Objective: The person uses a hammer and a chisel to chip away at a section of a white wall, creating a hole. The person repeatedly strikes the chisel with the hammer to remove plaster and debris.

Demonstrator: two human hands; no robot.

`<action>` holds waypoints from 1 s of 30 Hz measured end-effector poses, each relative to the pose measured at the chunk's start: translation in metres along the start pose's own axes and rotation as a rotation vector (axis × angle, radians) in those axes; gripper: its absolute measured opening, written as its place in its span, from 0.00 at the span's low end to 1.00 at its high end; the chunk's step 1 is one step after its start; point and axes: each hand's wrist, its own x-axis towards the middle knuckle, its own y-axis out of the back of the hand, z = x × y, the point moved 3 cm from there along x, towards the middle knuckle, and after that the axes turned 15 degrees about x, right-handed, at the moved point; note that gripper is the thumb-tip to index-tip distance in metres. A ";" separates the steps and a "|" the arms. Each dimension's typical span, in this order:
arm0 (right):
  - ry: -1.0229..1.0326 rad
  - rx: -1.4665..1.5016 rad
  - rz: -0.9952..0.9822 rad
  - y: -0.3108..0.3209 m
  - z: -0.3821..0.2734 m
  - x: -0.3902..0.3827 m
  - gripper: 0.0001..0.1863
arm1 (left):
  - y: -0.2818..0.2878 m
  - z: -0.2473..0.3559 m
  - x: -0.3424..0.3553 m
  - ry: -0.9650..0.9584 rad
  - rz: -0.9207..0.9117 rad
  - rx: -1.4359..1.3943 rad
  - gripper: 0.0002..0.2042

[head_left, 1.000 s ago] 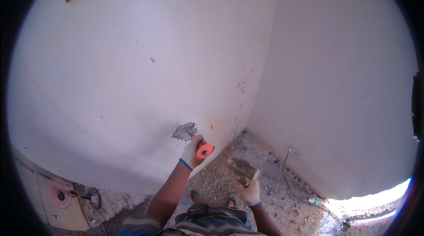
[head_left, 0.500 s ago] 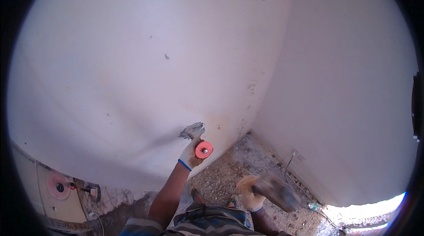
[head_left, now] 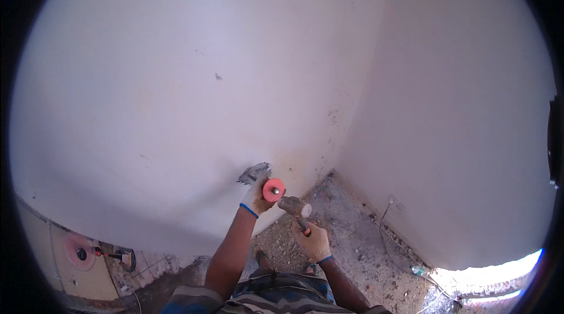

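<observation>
My left hand (head_left: 254,199), in a white work glove with a blue cuff, is closed around a chisel with a round red hand guard (head_left: 274,190). The chisel's metal end shows in the middle of the guard; its tip is hidden behind the hand, by a rough grey chipped patch (head_left: 252,173) in the white wall (head_left: 176,108). A club hammer (head_left: 295,206) is in my right hand (head_left: 314,242), also gloved, which grips its dark handle. The hammer head is just below and right of the guard, close to the chisel's end.
Rubble and dust cover the floor (head_left: 352,255) around my feet. At the lower left stands a pink disc with a black centre (head_left: 80,252), joined to a red and black part. A cable (head_left: 382,229) runs down the right wall towards a small green bottle (head_left: 418,270).
The hammer has swung from the lower right up and left to beside the chisel, and is no longer blurred. My left hand stays by the chipped patch, its guard slightly higher.
</observation>
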 end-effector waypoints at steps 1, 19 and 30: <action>0.041 -0.019 0.042 0.014 -0.013 -0.001 0.17 | -0.008 0.004 -0.001 -0.092 -0.085 0.011 0.12; -0.030 -0.076 0.046 -0.024 0.023 -0.008 0.23 | 0.000 0.010 -0.006 -0.244 -0.010 0.193 0.15; 1.175 0.897 0.185 0.137 -0.179 -0.014 0.13 | 0.021 0.003 -0.002 -0.123 -0.086 0.102 0.11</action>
